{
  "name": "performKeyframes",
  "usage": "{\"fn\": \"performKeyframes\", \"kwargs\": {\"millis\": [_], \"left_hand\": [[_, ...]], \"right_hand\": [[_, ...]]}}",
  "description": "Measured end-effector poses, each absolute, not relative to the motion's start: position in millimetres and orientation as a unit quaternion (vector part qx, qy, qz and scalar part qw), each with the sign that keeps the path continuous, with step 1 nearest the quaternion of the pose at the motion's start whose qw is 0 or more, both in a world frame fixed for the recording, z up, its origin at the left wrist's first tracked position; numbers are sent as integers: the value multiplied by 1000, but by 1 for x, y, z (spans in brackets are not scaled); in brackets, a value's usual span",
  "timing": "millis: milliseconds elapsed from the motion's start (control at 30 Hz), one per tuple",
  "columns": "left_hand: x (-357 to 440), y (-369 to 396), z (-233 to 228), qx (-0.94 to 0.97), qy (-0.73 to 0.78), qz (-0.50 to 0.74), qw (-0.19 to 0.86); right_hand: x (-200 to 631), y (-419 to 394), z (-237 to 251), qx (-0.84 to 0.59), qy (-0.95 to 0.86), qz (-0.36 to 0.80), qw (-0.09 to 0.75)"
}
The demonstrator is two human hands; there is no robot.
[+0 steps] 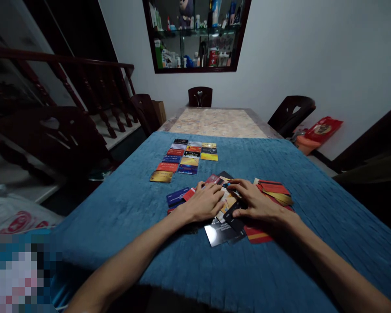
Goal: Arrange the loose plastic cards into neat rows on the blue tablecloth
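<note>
At the 7 o'clock corner of the head view, a pixelated block hides whatever lies there; beside it, a white bag with red print is only partly legible. Both forearms enter from the bottom edge, cut off above the elbow.

The left hand lies palm down, fingers spread flat on a loose pile of cards on the blue tablecloth. It grips nothing; it presses on the cards. The right hand lies just beside it at 3 o'clock, also flat on the pile, with a black card touching its thumb side. Whether the thumb pinches that card cannot be determined. Most cards under the hands are hidden; a glossy dark card and a red card with a yellow stripe protrude toward 6 o'clock, a blue card toward 9 o'clock, and red and gold cards toward 2 o'clock.

Toward 11 o'clock of the hands, well apart, sorted cards lie in three columns; their print is too small to read. Beyond the cloth, the bare tabletop shows a mottled pattern. Dark chairs stand around the far end. On the wall at 12 o'clock, a framed cabinet holds bottles, its top cut off.
</note>
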State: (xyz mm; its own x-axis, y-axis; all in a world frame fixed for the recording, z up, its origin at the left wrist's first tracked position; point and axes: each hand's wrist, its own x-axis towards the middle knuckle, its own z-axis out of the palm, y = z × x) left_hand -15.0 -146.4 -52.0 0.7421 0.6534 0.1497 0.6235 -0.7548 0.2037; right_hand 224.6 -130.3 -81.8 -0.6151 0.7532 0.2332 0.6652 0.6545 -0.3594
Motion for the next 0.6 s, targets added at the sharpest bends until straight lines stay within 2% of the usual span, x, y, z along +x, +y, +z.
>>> {"fn": "performKeyframes", "kwargs": {"millis": [600], "left_hand": [[-35,-140,-54,916,371,123,92]], "right_hand": [[197,-135,-94,-442,-861,51,247]]}}
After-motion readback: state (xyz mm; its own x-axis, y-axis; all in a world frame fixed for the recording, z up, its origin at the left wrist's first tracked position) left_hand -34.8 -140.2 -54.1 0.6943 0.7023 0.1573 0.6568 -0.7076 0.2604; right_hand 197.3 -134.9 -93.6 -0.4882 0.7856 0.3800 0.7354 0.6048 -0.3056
